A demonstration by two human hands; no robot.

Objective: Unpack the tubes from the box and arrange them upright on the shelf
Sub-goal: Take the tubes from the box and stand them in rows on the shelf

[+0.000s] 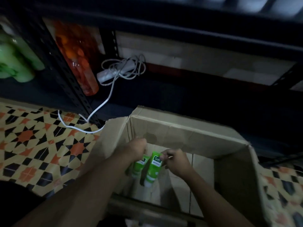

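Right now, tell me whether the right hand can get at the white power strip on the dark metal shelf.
Probably not yet: the right hand pinches a green plastic tube inside the cardboard box. Otherwise the way to the white power strip looks open.

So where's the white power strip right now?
Head view, left of centre: the power strip lies on the dark shelf just right of the orange bottle, its cord trailing to the tiled floor.

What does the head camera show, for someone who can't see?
The left hand grips one green tube, the right hand a second tube, in an open cardboard box on patterned floor. Behind, a dark shelf holds green bottles, an orange bottle and a white power strip.
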